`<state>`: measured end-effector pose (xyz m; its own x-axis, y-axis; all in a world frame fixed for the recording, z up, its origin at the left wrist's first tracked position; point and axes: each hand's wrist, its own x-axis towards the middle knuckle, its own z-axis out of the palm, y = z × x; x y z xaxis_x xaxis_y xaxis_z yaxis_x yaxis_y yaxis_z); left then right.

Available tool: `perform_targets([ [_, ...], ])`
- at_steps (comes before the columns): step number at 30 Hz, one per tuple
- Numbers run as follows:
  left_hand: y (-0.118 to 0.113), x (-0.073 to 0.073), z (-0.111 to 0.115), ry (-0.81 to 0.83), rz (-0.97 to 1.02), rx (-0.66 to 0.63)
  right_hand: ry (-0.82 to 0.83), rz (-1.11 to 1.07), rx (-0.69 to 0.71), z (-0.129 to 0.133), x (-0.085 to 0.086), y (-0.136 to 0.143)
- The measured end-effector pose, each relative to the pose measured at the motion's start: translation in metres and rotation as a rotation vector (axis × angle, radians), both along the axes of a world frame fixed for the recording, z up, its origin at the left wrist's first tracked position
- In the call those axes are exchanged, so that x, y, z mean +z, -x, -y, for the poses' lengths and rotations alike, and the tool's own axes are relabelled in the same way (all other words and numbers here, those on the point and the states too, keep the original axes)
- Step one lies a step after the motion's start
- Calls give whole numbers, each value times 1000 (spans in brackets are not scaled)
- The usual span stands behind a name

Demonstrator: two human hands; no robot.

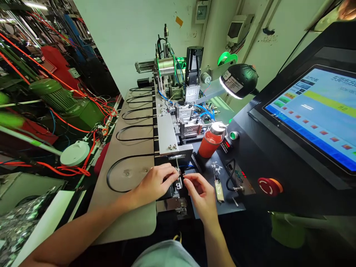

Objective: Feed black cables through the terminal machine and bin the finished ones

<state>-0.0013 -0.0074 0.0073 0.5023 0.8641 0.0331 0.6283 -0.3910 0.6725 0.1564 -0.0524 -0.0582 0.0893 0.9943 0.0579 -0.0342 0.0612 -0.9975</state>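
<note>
L fingers [169,170], R fingers [190,187] near-closed, hold unclear, tight gap btwn, nr plate [166,133] edge.

Screen [322,107]: text illegible | lamp label [235,86]: illegible | panel digits [244,174]: illegible

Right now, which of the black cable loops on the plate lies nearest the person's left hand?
The frontmost loop, at the near end of the plate, beside the left hand; the others line up farther back.

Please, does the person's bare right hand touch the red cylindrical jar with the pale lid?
Apart. The head view shows it: a dark gap lies between the right hand and the jar beyond it.
</note>
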Motion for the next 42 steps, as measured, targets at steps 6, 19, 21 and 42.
perform_targets([
  [6,-1,0,3,-5,39,-35,-41,-63,-33,-1,4,9],
  [19,-4,-1,6,21,90,43,-164,-7,-122,1,-4,12],
  [21,0,-3,0,13,-13,69,-103,16,-100,-2,-5,3],
  [42,-7,-11,-15,73,-309,143,-52,192,96,-31,-16,4],
])
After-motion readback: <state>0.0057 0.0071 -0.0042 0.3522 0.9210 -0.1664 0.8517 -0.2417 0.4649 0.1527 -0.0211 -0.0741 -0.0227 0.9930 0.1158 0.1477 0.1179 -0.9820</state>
